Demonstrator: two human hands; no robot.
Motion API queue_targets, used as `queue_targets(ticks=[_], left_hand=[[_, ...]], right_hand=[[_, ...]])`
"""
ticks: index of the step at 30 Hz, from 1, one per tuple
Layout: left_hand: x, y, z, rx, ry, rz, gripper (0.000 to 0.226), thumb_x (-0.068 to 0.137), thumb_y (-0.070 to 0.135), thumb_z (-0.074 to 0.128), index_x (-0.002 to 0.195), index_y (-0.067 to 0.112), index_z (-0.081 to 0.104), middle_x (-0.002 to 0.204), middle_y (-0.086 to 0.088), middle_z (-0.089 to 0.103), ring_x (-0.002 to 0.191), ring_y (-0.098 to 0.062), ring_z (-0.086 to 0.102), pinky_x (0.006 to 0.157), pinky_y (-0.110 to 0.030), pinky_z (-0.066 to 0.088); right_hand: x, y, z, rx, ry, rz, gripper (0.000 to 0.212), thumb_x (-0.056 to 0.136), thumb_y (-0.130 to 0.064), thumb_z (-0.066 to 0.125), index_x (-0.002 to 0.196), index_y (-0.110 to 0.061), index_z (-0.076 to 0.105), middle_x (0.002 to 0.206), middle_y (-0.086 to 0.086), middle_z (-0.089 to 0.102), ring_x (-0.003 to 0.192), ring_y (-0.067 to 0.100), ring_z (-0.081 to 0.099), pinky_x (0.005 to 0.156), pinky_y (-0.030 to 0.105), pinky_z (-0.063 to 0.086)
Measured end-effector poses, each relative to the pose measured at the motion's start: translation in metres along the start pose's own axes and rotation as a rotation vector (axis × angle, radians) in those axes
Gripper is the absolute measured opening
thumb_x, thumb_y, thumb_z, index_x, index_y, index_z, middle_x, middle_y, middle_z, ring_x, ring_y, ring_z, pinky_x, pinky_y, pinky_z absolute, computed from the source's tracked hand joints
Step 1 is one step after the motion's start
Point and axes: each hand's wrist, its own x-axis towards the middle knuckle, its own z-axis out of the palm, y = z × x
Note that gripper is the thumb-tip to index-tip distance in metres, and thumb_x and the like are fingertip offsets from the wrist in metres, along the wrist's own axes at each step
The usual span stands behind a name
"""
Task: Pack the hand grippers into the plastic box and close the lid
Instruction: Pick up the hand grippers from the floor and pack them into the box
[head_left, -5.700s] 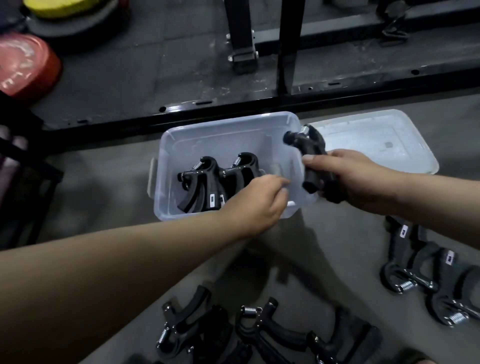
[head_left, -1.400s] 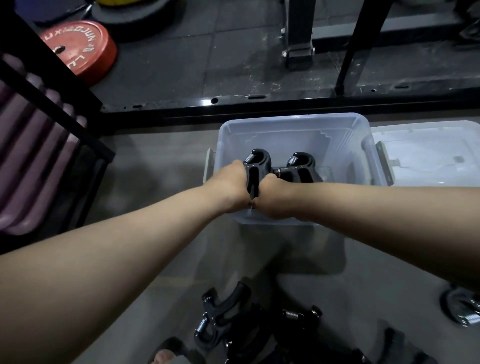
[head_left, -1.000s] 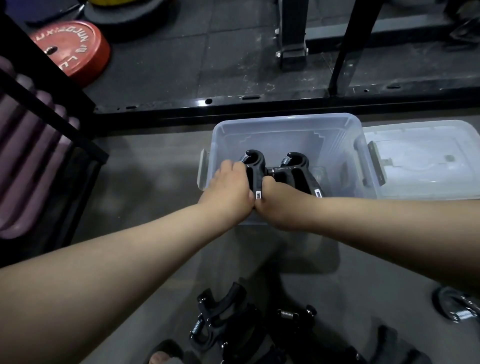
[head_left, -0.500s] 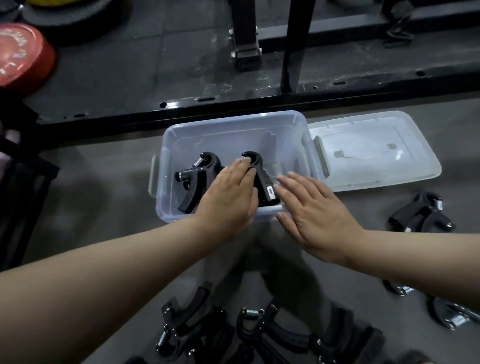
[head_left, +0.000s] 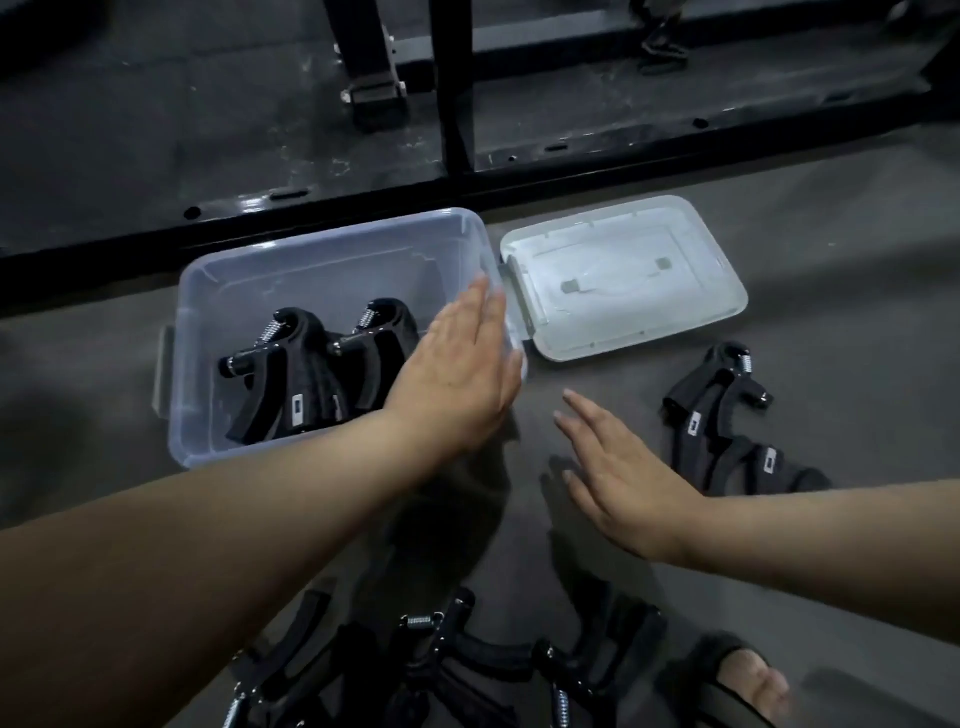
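Currently, both hands are empty with fingers straight: the left hand (head_left: 457, 374) hovers over the box (head_left: 208, 322) at its 3 o'clock wall, the right hand (head_left: 618, 478) over the floor. Two grippers (head_left: 311, 374) stand packed inside. The lid (head_left: 623, 280) lies at the box's 3 o'clock, leaving the opening clear. Loose grippers (head_left: 722, 415) wait at the box's 4 o'clock.

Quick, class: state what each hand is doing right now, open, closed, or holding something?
Left hand: open, fingers straight, over the box's right end, holding nothing.
Right hand: open, fingers spread above the floor, holding nothing.
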Motion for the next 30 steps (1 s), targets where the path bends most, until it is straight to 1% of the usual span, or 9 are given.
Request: queue_targets(ticks=[4, 6, 12, 15, 17, 20, 22, 27, 30], left_hand=[[0.001, 0.0, 0.005, 0.094, 0.04, 0.112, 0.064, 0.1, 0.037, 0.014, 0.151, 0.001, 0.027, 0.159, -0.017, 0.022, 0.148, -0.027, 0.021, 0.122, -0.04, 0.015], [0.002, 0.001, 0.006, 0.1, 0.05, 0.129, 0.06, 0.101, 0.035, 0.018, 0.149, 0.002, 0.031, 0.158, -0.016, 0.026, 0.147, -0.026, 0.023, 0.122, -0.039, 0.015], [0.005, 0.004, 0.009, 0.102, 0.062, 0.136, 0.059, 0.099, 0.03, 0.021, 0.145, -0.004, 0.036, 0.154, -0.021, 0.032, 0.145, -0.032, 0.028, 0.121, -0.043, 0.021], [0.004, 0.004, 0.01, 0.082, 0.072, 0.125, 0.058, 0.1, 0.03, 0.022, 0.146, -0.003, 0.035, 0.155, -0.02, 0.03, 0.146, -0.03, 0.026, 0.12, -0.043, 0.022], [0.004, 0.003, 0.01, 0.083, 0.079, 0.128, 0.057, 0.101, 0.03, 0.023, 0.147, -0.003, 0.034, 0.156, -0.019, 0.03, 0.147, -0.029, 0.025, 0.121, -0.042, 0.021], [0.003, 0.004, 0.01, 0.085, 0.083, 0.125, 0.057, 0.101, 0.029, 0.023, 0.147, -0.002, 0.033, 0.156, -0.018, 0.03, 0.147, -0.028, 0.024, 0.121, -0.04, 0.019], [0.003, 0.004, 0.01, 0.088, 0.079, 0.128, 0.058, 0.1, 0.03, 0.022, 0.148, -0.001, 0.032, 0.157, -0.018, 0.029, 0.147, -0.027, 0.023, 0.121, -0.04, 0.019], [0.003, 0.003, 0.009, 0.086, 0.072, 0.133, 0.06, 0.1, 0.032, 0.018, 0.149, 0.0, 0.03, 0.158, -0.017, 0.026, 0.148, -0.026, 0.021, 0.121, -0.04, 0.019], [0.003, 0.002, 0.009, 0.074, 0.065, 0.13, 0.061, 0.1, 0.033, 0.016, 0.149, 0.0, 0.03, 0.158, -0.017, 0.025, 0.148, -0.026, 0.021, 0.121, -0.041, 0.02]], right_hand=[[0.004, 0.046, 0.012, -0.011, -0.126, 0.555, 0.053, 0.091, -0.034, 0.051, 0.141, -0.024, 0.037, 0.152, 0.014, 0.019, 0.14, 0.033, 0.022, 0.113, 0.04, 0.022], [0.01, 0.065, 0.01, 0.019, -0.119, 0.725, 0.049, 0.088, -0.029, 0.053, 0.135, -0.034, 0.042, 0.148, 0.009, 0.021, 0.138, 0.032, 0.021, 0.11, 0.043, 0.021], [0.028, 0.083, 0.006, 0.091, -0.103, 0.876, 0.06, 0.088, -0.027, 0.054, 0.142, -0.045, 0.033, 0.156, 0.012, 0.004, 0.14, 0.037, 0.017, 0.114, 0.045, 0.019], [0.039, 0.093, -0.002, 0.127, -0.165, 0.925, 0.066, 0.091, -0.033, 0.05, 0.148, -0.048, 0.022, 0.155, 0.018, 0.008, 0.141, 0.039, 0.017, 0.117, 0.046, 0.018], [0.048, 0.101, -0.009, 0.129, -0.201, 0.946, 0.06, 0.092, -0.037, 0.046, 0.148, -0.046, 0.024, 0.152, 0.021, 0.016, 0.139, 0.04, 0.02, 0.116, 0.047, 0.019], [0.059, 0.113, -0.017, 0.176, -0.146, 0.985, 0.041, 0.089, -0.043, 0.045, 0.127, -0.03, 0.053, 0.14, 0.023, 0.038, 0.126, 0.043, 0.037, 0.109, 0.046, 0.031], [0.06, 0.116, -0.023, 0.271, -0.06, 0.995, 0.039, 0.089, -0.042, 0.048, 0.118, -0.022, 0.064, 0.13, 0.019, 0.054, 0.118, 0.039, 0.048, 0.102, 0.041, 0.041], [0.051, 0.109, -0.028, 0.347, 0.007, 1.029, 0.031, 0.089, -0.042, 0.057, 0.093, -0.015, 0.071, 0.112, 0.018, 0.064, 0.112, 0.037, 0.052, 0.099, 0.038, 0.044], [0.047, 0.112, -0.028, 0.43, 0.07, 0.988, 0.024, 0.079, -0.041, 0.071, 0.083, -0.019, 0.061, 0.103, 0.012, 0.065, 0.095, 0.03, 0.057, 0.084, 0.033, 0.047]])
